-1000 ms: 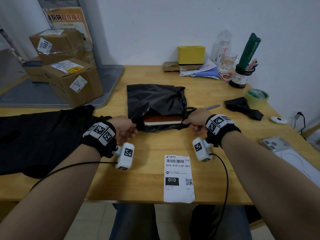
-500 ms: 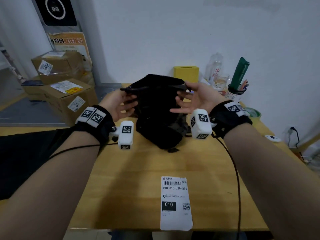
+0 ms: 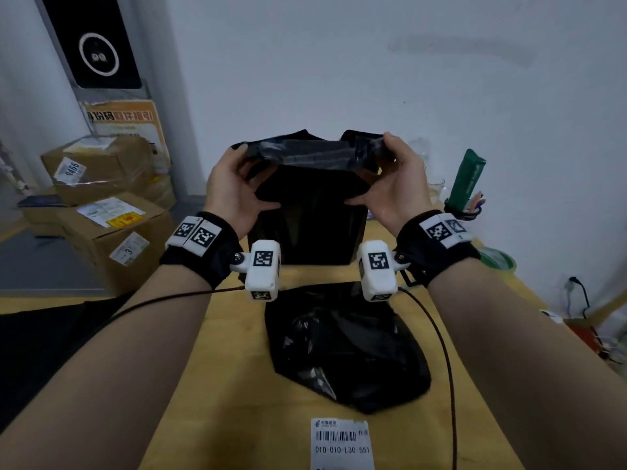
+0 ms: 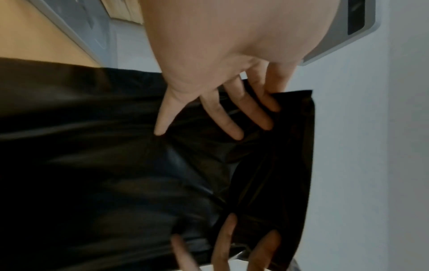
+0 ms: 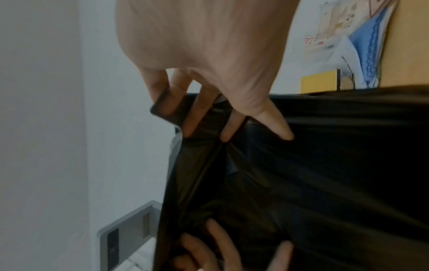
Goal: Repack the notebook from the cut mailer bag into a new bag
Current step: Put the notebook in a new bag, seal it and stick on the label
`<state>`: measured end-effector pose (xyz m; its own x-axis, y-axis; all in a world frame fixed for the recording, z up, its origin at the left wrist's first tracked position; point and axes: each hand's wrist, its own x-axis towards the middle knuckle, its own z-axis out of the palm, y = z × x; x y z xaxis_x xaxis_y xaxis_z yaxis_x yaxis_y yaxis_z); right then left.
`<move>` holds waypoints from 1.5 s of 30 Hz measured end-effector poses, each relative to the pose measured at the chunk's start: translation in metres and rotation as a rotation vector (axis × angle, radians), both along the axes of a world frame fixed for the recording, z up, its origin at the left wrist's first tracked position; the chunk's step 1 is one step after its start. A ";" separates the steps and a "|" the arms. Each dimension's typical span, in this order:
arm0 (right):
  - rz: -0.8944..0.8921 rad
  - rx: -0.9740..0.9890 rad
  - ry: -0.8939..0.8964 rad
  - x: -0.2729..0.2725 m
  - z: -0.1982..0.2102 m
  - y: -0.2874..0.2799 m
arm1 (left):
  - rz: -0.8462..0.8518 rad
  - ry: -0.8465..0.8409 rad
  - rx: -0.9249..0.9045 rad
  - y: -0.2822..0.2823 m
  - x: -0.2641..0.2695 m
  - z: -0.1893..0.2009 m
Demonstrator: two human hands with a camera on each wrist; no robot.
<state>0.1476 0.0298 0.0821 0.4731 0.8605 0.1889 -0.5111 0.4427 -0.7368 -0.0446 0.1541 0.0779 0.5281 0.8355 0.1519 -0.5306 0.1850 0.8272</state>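
Observation:
A black mailer bag [image 3: 312, 215] hangs upright above the wooden table [image 3: 230, 368]; its lower part looks flat and rectangular. My left hand [image 3: 237, 178] pinches its top left corner and my right hand [image 3: 390, 171] pinches the top right corner, stretching the folded top edge between them. In the left wrist view the left hand [image 4: 220, 113] curls its fingers over the bag [image 4: 116, 165]. The right wrist view has the right hand [image 5: 209, 117] doing the same on the bag [image 5: 325, 183]. A second, crumpled black bag [image 3: 346, 344] lies on the table below. No notebook is visible.
A white shipping label [image 3: 342, 442] lies at the table's front edge. Cardboard boxes [image 3: 112, 212] are stacked at the left, with black cloth [image 3: 40, 340] in front of them. A green-topped pen holder [image 3: 466, 181] and a tape roll [image 3: 498, 262] stand at the right.
Both hands have lifted the black bag off the table and raised it upright, now holding its top corners. The notebook seen in its opening earlier is out of sight. A crumpled bag now shows beneath.

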 end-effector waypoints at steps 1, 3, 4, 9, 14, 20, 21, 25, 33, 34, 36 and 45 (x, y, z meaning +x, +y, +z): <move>-0.024 0.017 0.020 0.001 -0.001 0.002 | 0.011 -0.003 0.001 0.003 0.003 0.000; -0.068 0.026 0.061 0.005 -0.007 0.006 | 0.019 0.007 0.011 0.006 0.009 -0.004; -0.072 0.025 0.080 0.007 -0.013 0.007 | 0.016 0.024 0.011 0.007 0.010 -0.008; -0.008 -0.064 0.097 0.009 -0.048 -0.003 | -0.020 0.105 -0.085 -0.008 0.007 -0.044; -0.009 -0.135 0.069 0.001 -0.068 -0.032 | -0.039 0.122 -0.163 -0.035 -0.011 -0.065; -0.029 -0.498 -0.119 -0.008 -0.083 -0.076 | -0.016 0.319 -0.190 -0.071 -0.041 -0.100; -0.010 -0.576 -0.144 -0.009 -0.088 -0.085 | -0.029 0.353 -0.208 -0.076 -0.047 -0.108; 0.020 -0.832 -0.194 -0.020 -0.111 -0.121 | -0.077 0.547 -0.233 -0.097 -0.071 -0.139; -0.118 -0.816 -0.370 -0.043 -0.104 -0.144 | -0.142 0.914 -0.170 -0.114 -0.115 -0.150; -0.118 -0.803 -0.407 -0.048 -0.097 -0.142 | -0.139 0.944 -0.154 -0.114 -0.119 -0.149; -0.070 -0.792 -0.501 -0.058 -0.087 -0.135 | -0.129 0.988 -0.129 -0.115 -0.123 -0.146; 0.397 -1.011 -0.939 -0.108 -0.102 -0.089 | -0.187 1.088 -0.077 -0.114 -0.111 -0.147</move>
<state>0.0393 -0.0594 -0.0200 0.2194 0.8549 -0.4701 0.3689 -0.5188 -0.7712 -0.1557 0.0403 -0.0692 0.4669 0.7158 -0.5192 0.5147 0.2575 0.8178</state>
